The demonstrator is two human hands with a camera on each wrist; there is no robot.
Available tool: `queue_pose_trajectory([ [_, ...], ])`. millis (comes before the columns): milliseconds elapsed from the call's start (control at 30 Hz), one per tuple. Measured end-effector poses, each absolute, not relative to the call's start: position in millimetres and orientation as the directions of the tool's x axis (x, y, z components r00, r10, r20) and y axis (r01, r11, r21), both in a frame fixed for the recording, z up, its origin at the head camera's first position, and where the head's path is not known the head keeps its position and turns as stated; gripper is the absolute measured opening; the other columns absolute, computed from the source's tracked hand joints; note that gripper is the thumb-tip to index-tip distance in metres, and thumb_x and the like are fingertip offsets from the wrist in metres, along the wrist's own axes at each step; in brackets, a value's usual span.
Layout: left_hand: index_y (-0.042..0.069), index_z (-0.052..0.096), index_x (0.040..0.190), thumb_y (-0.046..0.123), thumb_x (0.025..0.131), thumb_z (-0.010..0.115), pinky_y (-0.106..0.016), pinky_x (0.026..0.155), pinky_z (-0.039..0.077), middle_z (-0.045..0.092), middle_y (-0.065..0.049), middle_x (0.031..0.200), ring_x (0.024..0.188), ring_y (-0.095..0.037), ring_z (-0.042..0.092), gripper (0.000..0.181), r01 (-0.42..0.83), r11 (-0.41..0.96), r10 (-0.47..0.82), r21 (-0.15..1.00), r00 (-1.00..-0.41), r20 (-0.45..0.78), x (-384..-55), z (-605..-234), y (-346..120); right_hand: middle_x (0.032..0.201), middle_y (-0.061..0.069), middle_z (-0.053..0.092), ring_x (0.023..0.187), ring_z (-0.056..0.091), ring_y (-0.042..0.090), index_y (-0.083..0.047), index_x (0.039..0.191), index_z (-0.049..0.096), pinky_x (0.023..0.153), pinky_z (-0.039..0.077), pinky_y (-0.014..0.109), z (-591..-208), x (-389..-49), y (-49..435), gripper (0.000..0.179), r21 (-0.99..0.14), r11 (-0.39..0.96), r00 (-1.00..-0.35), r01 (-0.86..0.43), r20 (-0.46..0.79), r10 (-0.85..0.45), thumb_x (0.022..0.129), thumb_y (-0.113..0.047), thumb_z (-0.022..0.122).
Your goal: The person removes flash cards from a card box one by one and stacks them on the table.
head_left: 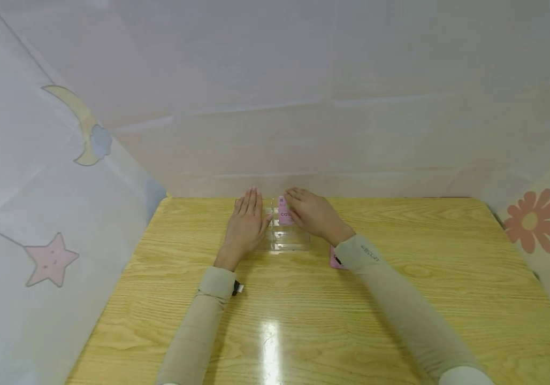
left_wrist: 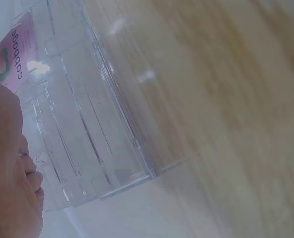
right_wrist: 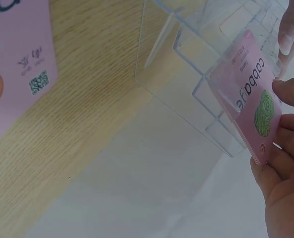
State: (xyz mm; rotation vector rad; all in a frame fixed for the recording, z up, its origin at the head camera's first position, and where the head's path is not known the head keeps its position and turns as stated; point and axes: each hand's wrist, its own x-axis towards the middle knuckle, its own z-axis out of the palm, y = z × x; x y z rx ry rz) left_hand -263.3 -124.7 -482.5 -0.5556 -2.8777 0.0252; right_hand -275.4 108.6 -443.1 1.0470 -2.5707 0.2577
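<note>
A clear plastic rack with stepped slots [head_left: 291,243] stands near the far edge of the table. My right hand [head_left: 313,215] pinches a pink cabbage card [right_wrist: 254,96] between thumb and fingers. The card's top part, with the printed word, sits behind a clear divider of the rack in the right wrist view. My left hand [head_left: 247,227] lies along the rack's left side with its fingers straight. In the left wrist view the same card shows beyond the left hand, partly covered by fingers.
Another pink card [right_wrist: 23,64] lies on the wooden table [head_left: 352,321], partly under the right forearm in the head view. A small black-and-white piece [head_left: 238,288] shows beside the left cuff. A pale wall sheet [head_left: 304,133] rises behind the table's far edge.
</note>
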Motion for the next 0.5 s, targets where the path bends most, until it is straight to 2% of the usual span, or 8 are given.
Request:
queue_pose_trajectory([
  [500,-0.004,0.014,0.166,0.049,0.115,0.023,-0.049,0.137,0.017,0.009,-0.022,0.176,0.165,-0.036,0.017,0.075,0.362,0.93,0.367,-0.064,-0.91,0.191,-264.1,-483.1,-125.0,0.148,0.021,0.063,0.139,0.062,0.035,0.003,0.144,0.06,0.118,0.051,0.046,-443.2,-275.6,106.4,0.042,-0.061,0.725,-0.69,-0.686,0.371,-0.622,0.106,-0.016,0.062],
])
